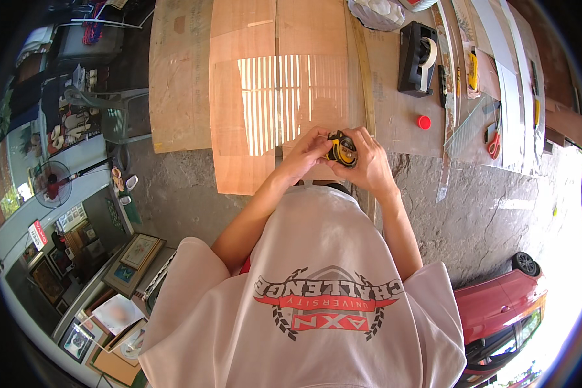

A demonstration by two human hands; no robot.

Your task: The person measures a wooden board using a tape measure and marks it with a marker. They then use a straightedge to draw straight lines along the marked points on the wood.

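A black and yellow tape measure [343, 151] is held between my two hands, just over the near edge of the work table. My right hand [370, 164] wraps around its right side. From the left, the fingers of my left hand [306, 154] pinch at its edge; whether any blade is pulled out cannot be made out. Beneath and beyond the hands lie thin brown wooden boards [229, 123], with striped sunlight falling across them.
On the table's right stand a black tape dispenser [412, 77], a red cap [423, 122], red-handled scissors [494, 143], a yellow cutter [473, 70] and a clear set square [470, 126]. A chair [115, 119] and framed pictures [139, 251] are left; a red car [498, 304] is lower right.
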